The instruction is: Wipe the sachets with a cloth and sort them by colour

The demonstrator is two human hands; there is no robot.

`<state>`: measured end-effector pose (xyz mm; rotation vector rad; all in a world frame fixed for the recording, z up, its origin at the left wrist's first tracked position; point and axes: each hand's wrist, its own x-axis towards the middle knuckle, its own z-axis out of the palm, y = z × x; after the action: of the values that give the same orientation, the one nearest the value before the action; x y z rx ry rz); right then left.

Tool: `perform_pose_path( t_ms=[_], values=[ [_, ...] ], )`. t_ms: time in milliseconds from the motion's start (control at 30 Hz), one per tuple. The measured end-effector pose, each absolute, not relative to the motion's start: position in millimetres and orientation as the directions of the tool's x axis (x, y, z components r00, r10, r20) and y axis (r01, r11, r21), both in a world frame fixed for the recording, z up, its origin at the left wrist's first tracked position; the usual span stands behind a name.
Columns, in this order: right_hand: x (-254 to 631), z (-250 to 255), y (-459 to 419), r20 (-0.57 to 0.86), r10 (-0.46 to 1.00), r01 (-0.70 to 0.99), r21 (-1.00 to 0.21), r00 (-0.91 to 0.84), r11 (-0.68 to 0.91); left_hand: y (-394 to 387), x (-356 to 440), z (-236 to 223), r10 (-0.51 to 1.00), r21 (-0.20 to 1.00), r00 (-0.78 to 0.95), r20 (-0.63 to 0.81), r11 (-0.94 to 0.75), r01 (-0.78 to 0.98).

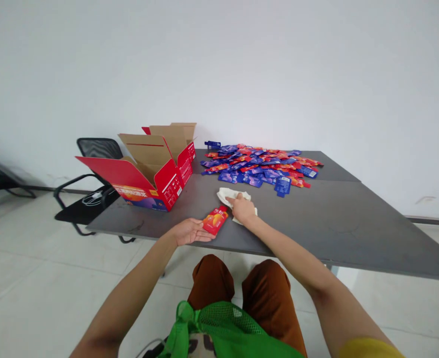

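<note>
In my left hand (194,231) is a flat red printed carton (215,222) with an orange picture, gripped by its near left edge close to the table's front. A crumpled white cloth (226,193) lies on the table just beyond it. My right hand (241,209) presses down on this cloth with the index finger stretched forward and the other fingers curled. The carton's top end reaches the cloth, near my right fingertips. Part of the cloth is hidden under my right hand.
A large pile of flat blue and red cartons (256,161) spreads over the back of the grey table (316,219). Two open red cardboard boxes (170,186) stand on the left. Beyond the table's left edge is a black chair (81,206); a white wall (279,74) rises behind.
</note>
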<state>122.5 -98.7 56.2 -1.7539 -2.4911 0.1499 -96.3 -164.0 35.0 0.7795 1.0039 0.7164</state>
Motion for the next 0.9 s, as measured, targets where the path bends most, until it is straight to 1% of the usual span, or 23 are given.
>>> perform_pose_path(
  t_ms=[67,100,133,167,200,233,300,367,400,433,467,533,600,700,767,800,833,900],
  values=[
    [137,57,-99,0.036,0.942,0.939,-0.075,-0.333,0.334,-163,-104,41,0.848,0.872,0.26,-0.462,0.488,-0.044],
    [145,56,-103,0.046,0.93,0.928,-0.055,-0.365,0.368,-162,-106,45,0.881,0.895,0.158,-0.446,0.44,0.076],
    [152,53,-109,0.055,0.916,0.916,-0.032,-0.397,0.399,-162,-107,49,0.915,0.895,0.039,-0.401,0.383,0.229],
    [159,50,-116,0.061,0.906,0.908,-0.007,-0.418,0.42,-161,-106,52,0.942,0.864,-0.074,-0.328,0.331,0.38],
    [166,47,-124,0.065,0.903,0.905,0.016,-0.425,0.424,-159,-103,55,0.957,0.8,-0.175,-0.231,0.289,0.526],
    [173,44,-132,0.068,0.906,0.909,0.036,-0.417,0.416,-158,-99,58,0.959,0.704,-0.256,-0.122,0.266,0.659],
    [186,41,-142,0.082,0.925,0.928,0.058,-0.371,0.367,-153,-89,62,0.945,0.468,-0.323,0.043,0.266,0.842],
    [203,41,-147,0.098,0.955,0.959,0.07,-0.28,0.274,-145,-81,63,0.939,0.22,-0.318,0.131,0.285,0.933],
    [214,41,-148,0.105,0.971,0.976,0.074,-0.214,0.207,-140,-79,63,0.941,0.123,-0.306,0.145,0.29,0.949],
    [225,42,-148,0.108,0.985,0.989,0.077,-0.134,0.126,-135,-79,63,0.943,0.075,-0.304,0.138,0.296,0.952],
    [238,43,-147,0.103,0.994,0.996,0.077,-0.048,0.04,-130,-80,61,0.94,0.051,-0.313,0.134,0.309,0.95],
    [263,44,-146,0.083,0.99,0.991,0.056,0.117,-0.122,-121,-85,58,0.924,0.036,-0.352,0.147,0.351,0.936],
    [285,43,-145,0.065,0.974,0.975,0.02,0.219,-0.22,-116,-93,54,0.912,0.037,-0.373,0.172,0.372,0.927],
    [300,40,-145,0.092,0.964,0.968,-0.01,0.25,-0.25,-118,-99,50,0.908,0.047,-0.337,0.25,0.336,0.941],
    [302,37,-147,0.126,0.961,0.969,-0.013,0.247,-0.247,-122,-101,47,0.904,0.072,-0.264,0.338,0.254,0.964],
    [301,36,-148,0.141,0.959,0.969,-0.017,0.246,-0.246,-125,-101,45,0.899,0.101,-0.222,0.378,0.198,0.975],
    [300,35,-150,0.155,0.957,0.97,-0.024,0.245,-0.244,-127,-102,44,0.902,0.154,-0.181,0.392,0.13,0.979],
    [299,34,-153,0.184,0.954,0.972,-0.042,0.237,-0.233,-129,-104,41,0.929,0.314,-0.135,0.344,0.021,0.949]
  ],
)
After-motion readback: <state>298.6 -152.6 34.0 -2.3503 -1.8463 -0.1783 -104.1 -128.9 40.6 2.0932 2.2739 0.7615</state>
